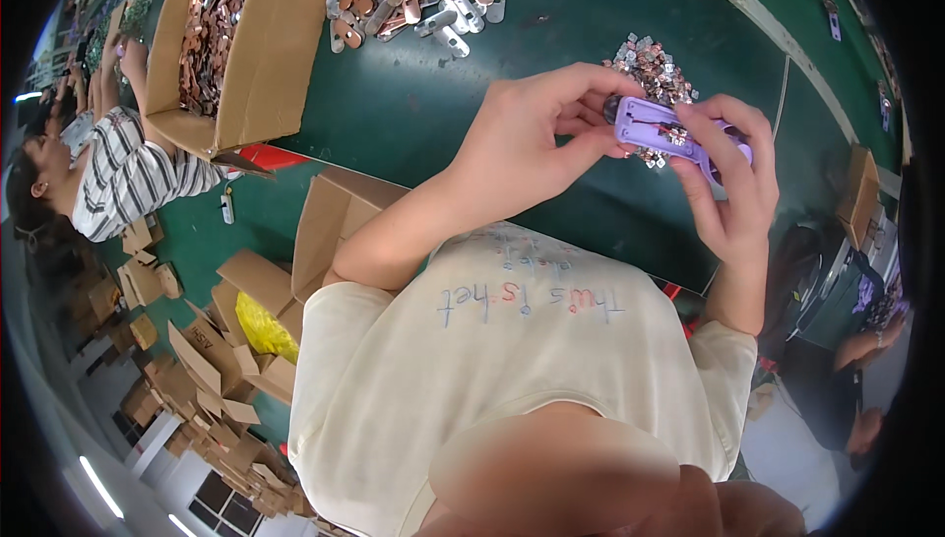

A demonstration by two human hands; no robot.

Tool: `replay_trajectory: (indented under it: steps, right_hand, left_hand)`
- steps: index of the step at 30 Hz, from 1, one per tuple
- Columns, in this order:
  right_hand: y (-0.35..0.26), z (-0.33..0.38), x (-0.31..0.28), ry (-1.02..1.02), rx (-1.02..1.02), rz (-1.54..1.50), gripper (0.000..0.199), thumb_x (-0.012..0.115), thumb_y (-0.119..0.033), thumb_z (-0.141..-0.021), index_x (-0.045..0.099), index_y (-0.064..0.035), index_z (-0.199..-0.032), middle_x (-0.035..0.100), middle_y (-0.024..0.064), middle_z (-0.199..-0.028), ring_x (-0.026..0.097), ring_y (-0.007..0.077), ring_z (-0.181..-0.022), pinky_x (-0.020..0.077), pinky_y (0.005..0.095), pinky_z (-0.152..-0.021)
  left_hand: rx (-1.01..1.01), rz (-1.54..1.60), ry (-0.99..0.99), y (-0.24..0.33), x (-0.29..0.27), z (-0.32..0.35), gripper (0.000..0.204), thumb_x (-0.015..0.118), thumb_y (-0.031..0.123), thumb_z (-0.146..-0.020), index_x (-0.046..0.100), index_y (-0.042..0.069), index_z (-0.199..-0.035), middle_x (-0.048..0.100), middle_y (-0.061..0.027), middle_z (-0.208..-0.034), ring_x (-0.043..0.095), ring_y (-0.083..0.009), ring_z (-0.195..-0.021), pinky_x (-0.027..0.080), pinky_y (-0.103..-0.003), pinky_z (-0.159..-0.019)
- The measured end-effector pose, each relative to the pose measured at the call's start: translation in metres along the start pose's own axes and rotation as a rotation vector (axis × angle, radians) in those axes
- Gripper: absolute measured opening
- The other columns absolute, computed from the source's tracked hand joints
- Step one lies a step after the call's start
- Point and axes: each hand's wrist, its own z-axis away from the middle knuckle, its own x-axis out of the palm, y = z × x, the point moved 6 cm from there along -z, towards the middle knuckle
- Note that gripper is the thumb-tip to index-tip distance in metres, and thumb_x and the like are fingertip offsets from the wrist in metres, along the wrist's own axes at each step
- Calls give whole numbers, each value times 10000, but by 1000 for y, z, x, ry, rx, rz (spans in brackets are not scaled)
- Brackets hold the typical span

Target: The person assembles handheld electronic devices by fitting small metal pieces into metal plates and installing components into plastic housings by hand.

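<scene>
Between my two hands is a purple plastic housing [638, 127], long with rounded ends, its hollow side up. Thin red and dark wires and a small silvery part show inside it. My left hand [532, 138] is closed on its left end, where a round black piece [611, 108] sticks out by the fingertips. My right hand [736, 173] grips the right end, with fingers over the inside and the thumb along the near edge. Just beyond the housing lies a heap of small silver and copper-coloured parts [652, 63], partly hidden by it.
Rounded metal plates [413, 0], silver and copper-coloured, lie scattered on the green tabletop [433, 104]. At the left stands a cardboard box [271, 45] full of similar pieces. Open cartons [212, 360] are on the floor. People [148, 163] sit at left and right.
</scene>
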Motion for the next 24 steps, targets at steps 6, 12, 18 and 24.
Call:
replay_trajectory:
  steps: [6,12,18,24]
  right_hand:
    - [-11,-4,9,-46,-65,40,400,688,-24,-639,602,-15,-1029,511,137,-960,500,241,-799,430,310,-642]
    - [-12,-5,9,-72,-77,28,384,688,-24,-638,611,-19,-1014,509,137,-960,501,239,-792,431,308,-645]
    - [-10,2,13,-98,48,-1,370,690,-7,-640,617,-11,-1002,513,126,-946,516,226,-801,440,295,-672]
    - [23,25,33,15,619,-636,261,634,57,-722,531,17,-959,539,63,-934,524,110,-827,413,204,-711]
  left_hand:
    - [2,59,-8,2,-1,11,332,489,-116,-794,476,-71,-1123,582,-157,-1003,619,-198,-860,514,-275,-761]
    - [-17,87,-28,6,0,13,313,506,-104,-796,493,-72,-1107,590,-151,-986,618,-190,-846,515,-266,-750]
    - [-8,29,48,-6,1,12,229,537,-64,-805,526,-65,-1034,600,-127,-942,616,-146,-792,510,-230,-677]
    - [58,-172,151,-6,0,11,173,558,-33,-803,538,-50,-974,591,-98,-885,601,-115,-738,493,-213,-648]
